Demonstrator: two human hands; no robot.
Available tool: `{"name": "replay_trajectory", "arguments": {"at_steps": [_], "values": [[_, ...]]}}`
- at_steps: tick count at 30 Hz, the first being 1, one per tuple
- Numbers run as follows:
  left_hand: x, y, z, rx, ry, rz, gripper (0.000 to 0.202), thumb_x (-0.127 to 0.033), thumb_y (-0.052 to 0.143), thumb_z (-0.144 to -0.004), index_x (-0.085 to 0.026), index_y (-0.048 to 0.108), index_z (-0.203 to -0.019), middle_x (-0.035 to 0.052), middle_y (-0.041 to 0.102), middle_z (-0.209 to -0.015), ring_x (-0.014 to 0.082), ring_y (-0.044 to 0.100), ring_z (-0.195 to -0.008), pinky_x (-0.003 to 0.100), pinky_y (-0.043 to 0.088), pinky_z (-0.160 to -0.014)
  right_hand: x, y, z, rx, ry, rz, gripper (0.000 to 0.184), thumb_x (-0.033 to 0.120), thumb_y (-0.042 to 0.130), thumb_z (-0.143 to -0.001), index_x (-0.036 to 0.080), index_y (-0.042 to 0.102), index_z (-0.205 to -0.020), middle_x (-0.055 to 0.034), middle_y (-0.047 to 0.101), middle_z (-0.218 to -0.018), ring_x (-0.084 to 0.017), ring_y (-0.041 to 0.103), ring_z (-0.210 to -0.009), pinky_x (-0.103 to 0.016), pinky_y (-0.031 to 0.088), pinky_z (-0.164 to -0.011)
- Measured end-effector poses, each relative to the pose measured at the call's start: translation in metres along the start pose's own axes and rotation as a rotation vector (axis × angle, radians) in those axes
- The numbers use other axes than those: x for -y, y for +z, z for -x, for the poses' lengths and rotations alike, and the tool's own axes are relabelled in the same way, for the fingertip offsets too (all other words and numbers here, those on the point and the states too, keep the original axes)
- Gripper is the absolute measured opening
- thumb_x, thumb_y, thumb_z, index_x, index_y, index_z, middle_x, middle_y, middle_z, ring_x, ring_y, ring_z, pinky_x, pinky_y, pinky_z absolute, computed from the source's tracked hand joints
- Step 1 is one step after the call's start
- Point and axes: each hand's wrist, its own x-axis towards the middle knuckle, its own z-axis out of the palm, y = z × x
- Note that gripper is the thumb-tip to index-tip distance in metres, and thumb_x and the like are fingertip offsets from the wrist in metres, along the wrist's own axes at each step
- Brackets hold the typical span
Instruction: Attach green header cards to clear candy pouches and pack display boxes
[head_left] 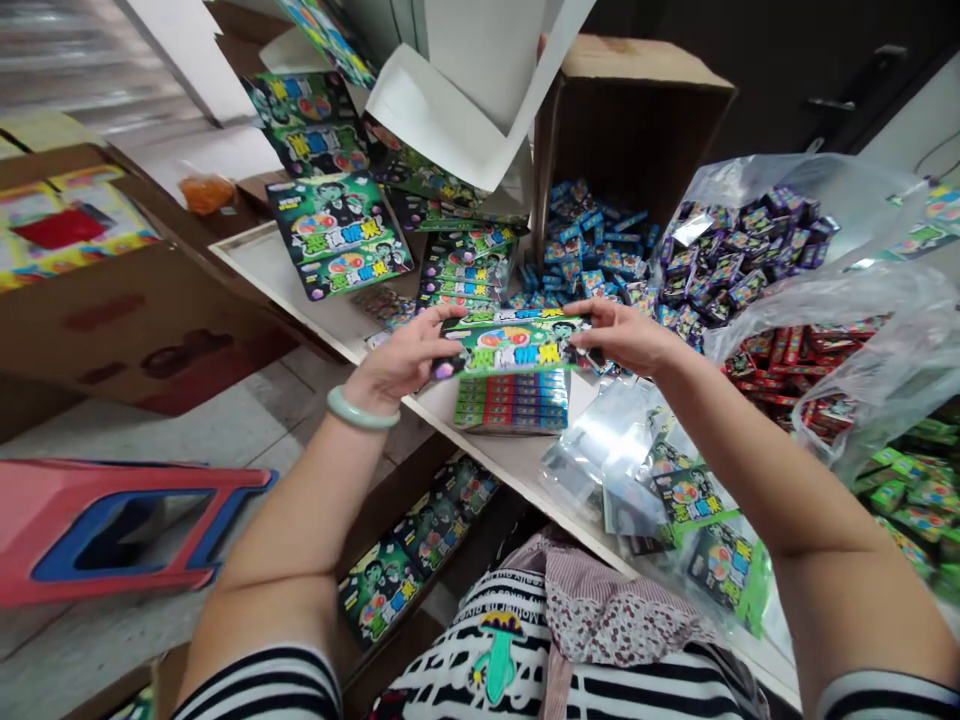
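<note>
Held between my two hands is a printed black-and-green candy carton (517,343), stretched level in front of me. My left hand (401,360), below a pale green bangle, grips its left end with thumb and fingers. At the right end, my right hand (619,335) pinches the card the same way. Directly beneath sits a neat block of small candy boxes (511,402) in green, red, purple and blue rows. The carton covers the back of that block. Whether the carton is folded or flat, I cannot tell.
Behind are printed cartons (341,235) and a cardboard box (637,60) spilling blue packets (592,240). Clear bags of purple packets (742,250), red packets (795,360) and green packets (911,490) line the right. Plastic sleeves (615,430) lie nearby. A red-blue stool (135,530) stands left.
</note>
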Motion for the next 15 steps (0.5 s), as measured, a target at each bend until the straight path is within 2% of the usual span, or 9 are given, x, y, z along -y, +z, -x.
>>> {"name": "replay_trajectory", "arguments": {"at_steps": [2, 3, 5, 7, 9, 10, 12, 15], "values": [[0.011, 0.008, 0.007, -0.055, 0.030, 0.061, 0.074, -0.043, 0.080, -0.065, -0.023, 0.053, -0.132, 0.0084, 0.070, -0.114, 0.0241, 0.071, -0.098, 0.036, 0.061, -0.080, -0.016, 0.007, 0.000, -0.092, -0.127, 0.160, 0.063, 0.019, 0.082, -0.065, 0.021, 0.061, -0.124, -0.0014, 0.073, -0.089, -0.018, 0.067, -0.076, -0.033, 0.058, -0.072], [0.015, 0.012, 0.005, -0.096, 0.043, 0.081, 0.075, -0.038, 0.081, -0.064, -0.023, 0.053, -0.132, 0.0066, 0.071, -0.110, 0.0224, 0.070, -0.097, 0.035, 0.060, -0.081, -0.022, 0.011, -0.003, -0.159, -0.199, 0.277, 0.061, 0.017, 0.079, -0.067, 0.021, 0.061, -0.126, -0.0018, 0.074, -0.092, -0.019, 0.068, -0.078, -0.035, 0.057, -0.076], [0.024, 0.018, -0.007, -0.250, 0.111, 0.019, 0.060, -0.033, 0.078, -0.066, -0.021, 0.060, -0.121, 0.0035, 0.072, -0.099, 0.0190, 0.070, -0.088, 0.032, 0.059, -0.077, -0.030, 0.016, -0.012, -0.307, -0.310, 0.528, 0.045, 0.019, 0.074, -0.074, 0.022, 0.067, -0.119, -0.0027, 0.075, -0.094, -0.021, 0.068, -0.082, -0.038, 0.055, -0.082], [0.029, 0.021, -0.023, -0.406, 0.193, -0.089, 0.037, -0.031, 0.076, -0.068, -0.019, 0.067, -0.102, 0.0013, 0.071, -0.090, 0.0162, 0.068, -0.079, 0.030, 0.058, -0.074, -0.031, 0.020, -0.021, -0.438, -0.369, 0.706, 0.026, 0.024, 0.070, -0.081, 0.023, 0.072, -0.106, -0.0023, 0.076, -0.092, -0.022, 0.069, -0.084, -0.038, 0.053, -0.084], [0.030, 0.020, -0.035, -0.525, 0.255, -0.172, 0.022, -0.028, 0.075, -0.068, -0.018, 0.068, -0.087, -0.0002, 0.070, -0.082, 0.0144, 0.067, -0.074, 0.027, 0.057, -0.072, -0.030, 0.021, -0.026, -0.503, -0.392, 0.746, 0.017, 0.026, 0.068, -0.083, 0.024, 0.073, -0.100, -0.0010, 0.076, -0.091, -0.022, 0.069, -0.084, -0.036, 0.052, -0.083], [0.030, 0.017, -0.038, -0.548, 0.260, -0.195, 0.019, -0.026, 0.075, -0.068, -0.017, 0.068, -0.083, -0.0006, 0.069, -0.080, 0.0140, 0.066, -0.072, 0.027, 0.056, -0.071, -0.030, 0.021, -0.026, -0.502, -0.387, 0.719, 0.017, 0.025, 0.067, -0.083, 0.024, 0.072, -0.100, -0.0004, 0.075, -0.091, -0.021, 0.069, -0.083, -0.035, 0.052, -0.081], [0.027, 0.010, -0.032, -0.493, 0.217, -0.209, 0.020, -0.023, 0.077, -0.066, -0.017, 0.069, -0.083, -0.0006, 0.069, -0.077, 0.0141, 0.066, -0.070, 0.026, 0.055, -0.067, -0.034, 0.020, -0.018, -0.413, -0.340, 0.610, 0.023, 0.022, 0.066, -0.082, 0.022, 0.070, -0.105, 0.0003, 0.073, -0.087, -0.018, 0.067, -0.076, -0.032, 0.053, -0.074], [0.028, 0.003, -0.002, -0.241, 0.092, -0.226, 0.035, -0.024, 0.084, -0.061, -0.017, 0.069, -0.093, -0.0002, 0.068, -0.074, 0.0140, 0.064, -0.063, 0.024, 0.053, -0.057, -0.049, 0.021, 0.011, -0.159, -0.240, 0.498, 0.046, 0.019, 0.068, -0.078, 0.020, 0.062, -0.124, -0.0003, 0.071, -0.092, -0.016, 0.064, -0.071, -0.031, 0.055, -0.068]]}}
